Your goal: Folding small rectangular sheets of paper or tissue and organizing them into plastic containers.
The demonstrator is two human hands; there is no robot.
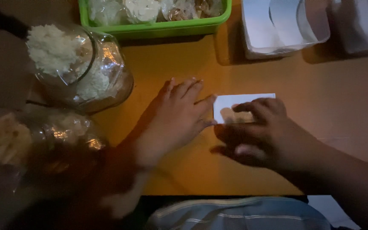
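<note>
A small white rectangular packet [235, 102] lies flat on the orange table [329, 106]. My right hand [263, 134] rests on its lower right part, fingers curled down onto it. My left hand [179, 115] lies flat on the table just left of the packet, fingers spread, fingertips touching the packet's left edge. A pale smudge or small piece shows on the packet under my right fingertips.
A green tray [158, 27] with clear bags of food sits at the back. A white plastic container [277, 30] stands back right. A clear bag of white flakes [64, 59] and another bag of pale snacks [18, 136] lie at the left.
</note>
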